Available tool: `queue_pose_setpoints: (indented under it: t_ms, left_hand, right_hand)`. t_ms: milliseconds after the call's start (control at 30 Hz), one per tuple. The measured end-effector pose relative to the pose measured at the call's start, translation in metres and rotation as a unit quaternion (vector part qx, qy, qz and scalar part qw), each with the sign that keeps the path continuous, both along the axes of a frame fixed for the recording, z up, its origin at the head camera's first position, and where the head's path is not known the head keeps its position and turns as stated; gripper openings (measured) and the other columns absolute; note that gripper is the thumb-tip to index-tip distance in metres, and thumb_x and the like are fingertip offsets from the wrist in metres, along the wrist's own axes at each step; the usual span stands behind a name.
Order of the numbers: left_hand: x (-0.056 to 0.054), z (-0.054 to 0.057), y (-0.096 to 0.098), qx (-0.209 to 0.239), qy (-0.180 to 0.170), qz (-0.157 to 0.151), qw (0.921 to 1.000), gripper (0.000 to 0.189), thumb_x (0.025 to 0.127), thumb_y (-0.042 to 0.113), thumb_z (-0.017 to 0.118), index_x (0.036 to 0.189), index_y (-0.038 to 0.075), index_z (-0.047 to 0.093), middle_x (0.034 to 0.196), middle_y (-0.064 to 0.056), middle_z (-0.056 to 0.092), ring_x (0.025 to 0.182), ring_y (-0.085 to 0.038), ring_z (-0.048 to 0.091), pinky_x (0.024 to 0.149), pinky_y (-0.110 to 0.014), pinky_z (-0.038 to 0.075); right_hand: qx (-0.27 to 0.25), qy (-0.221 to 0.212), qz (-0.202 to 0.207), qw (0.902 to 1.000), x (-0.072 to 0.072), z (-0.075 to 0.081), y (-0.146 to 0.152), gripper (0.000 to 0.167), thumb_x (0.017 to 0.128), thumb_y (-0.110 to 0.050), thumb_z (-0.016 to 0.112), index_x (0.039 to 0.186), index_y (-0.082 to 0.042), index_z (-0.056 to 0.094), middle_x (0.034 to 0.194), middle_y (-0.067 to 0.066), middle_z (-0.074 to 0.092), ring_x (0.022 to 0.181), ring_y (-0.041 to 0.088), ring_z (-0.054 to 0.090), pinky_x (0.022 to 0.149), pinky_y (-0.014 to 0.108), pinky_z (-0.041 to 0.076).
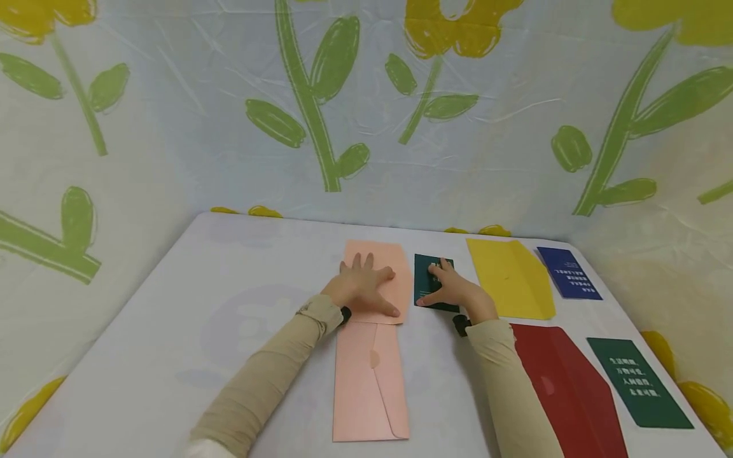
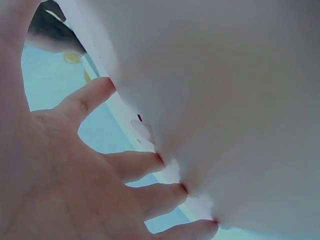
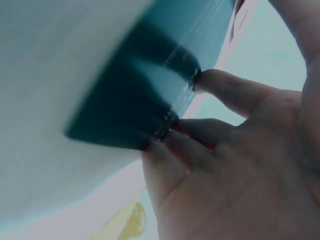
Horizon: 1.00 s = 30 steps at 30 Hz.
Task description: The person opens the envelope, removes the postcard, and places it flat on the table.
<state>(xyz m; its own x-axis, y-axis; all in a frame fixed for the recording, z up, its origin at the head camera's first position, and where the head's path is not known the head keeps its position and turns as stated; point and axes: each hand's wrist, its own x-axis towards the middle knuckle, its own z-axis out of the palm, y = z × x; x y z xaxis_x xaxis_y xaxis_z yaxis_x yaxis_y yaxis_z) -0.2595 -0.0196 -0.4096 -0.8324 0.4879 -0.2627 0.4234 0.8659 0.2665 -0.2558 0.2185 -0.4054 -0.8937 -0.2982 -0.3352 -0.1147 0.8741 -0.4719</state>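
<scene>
My left hand lies with fingers spread over the upper pink envelope. Its fingertips press down on a pale surface in the left wrist view. Below that envelope lies a second pink envelope with its flap edge showing. To the right, my right hand rests its fingertips on a dark green card with small white print. The right wrist view shows these fingers touching the face of the card, spread apart. My palm and fingers hide part of that card in the head view.
A yellow envelope and a blue card lie at the back right. Nearer on the right are a red envelope, partly under my right sleeve, and a green card with white characters. A flower-print cloth hangs behind the white table.
</scene>
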Motion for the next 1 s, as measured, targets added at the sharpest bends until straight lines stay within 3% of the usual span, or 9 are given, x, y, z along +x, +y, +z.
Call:
queue_pose_setpoints:
  t_ms: [167,467,600,800,1000]
  left_hand:
    - [-0.012,-0.001,-0.002,0.008,-0.001,0.023,0.9997,0.084,0.077,0.076,0.064,0.147,0.032,0.046,0.162,-0.023,0.014,0.147,-0.051,0.005,0.108,-0.073,0.012]
    - [-0.029,-0.001,-0.012,0.018,-0.003,0.057,0.9982,0.078,0.076,0.075,0.066,0.139,0.031,0.052,0.160,-0.023,0.018,0.145,-0.054,0.007,0.106,-0.073,0.016]
    - [-0.035,-0.003,-0.025,0.015,-0.001,0.065,0.9978,0.077,0.076,0.075,0.066,0.138,0.030,0.052,0.159,-0.022,0.021,0.144,-0.053,0.011,0.104,-0.073,0.020]
    - [-0.044,-0.002,-0.045,0.025,-0.020,0.074,0.9967,0.077,0.077,0.074,0.065,0.137,0.027,0.051,0.160,-0.025,0.015,0.143,-0.056,0.006,0.102,-0.078,0.016]
    - [-0.046,0.000,-0.065,0.029,-0.025,0.084,0.9957,0.079,0.078,0.074,0.065,0.138,0.025,0.051,0.159,-0.025,0.017,0.143,-0.056,0.006,0.101,-0.077,0.018]
  right_hand:
    - [-0.013,0.003,-0.010,0.9999,-0.009,-0.004,-0.001,0.099,0.087,-0.035,0.078,0.156,0.004,0.018,0.161,0.030,-0.006,0.147,0.049,0.001,0.113,0.064,0.017]
    - [-0.013,0.016,-0.014,0.9997,-0.008,-0.004,0.000,0.099,0.087,-0.035,0.078,0.155,0.005,0.018,0.160,0.032,-0.003,0.146,0.050,0.006,0.112,0.064,0.021]
    - [-0.012,0.017,-0.013,0.9997,-0.011,-0.005,-0.002,0.100,0.086,-0.035,0.078,0.155,0.006,0.019,0.160,0.033,-0.003,0.146,0.050,0.006,0.112,0.063,0.022]
    - [0.000,0.012,-0.019,0.9997,-0.022,-0.005,-0.010,0.099,0.088,-0.037,0.076,0.156,0.004,0.018,0.160,0.031,-0.004,0.147,0.049,0.005,0.112,0.064,0.021]
    - [0.010,0.005,-0.014,0.9998,-0.033,-0.005,-0.022,0.097,0.088,-0.038,0.075,0.156,0.004,0.019,0.161,0.030,-0.004,0.147,0.049,0.003,0.112,0.064,0.020]
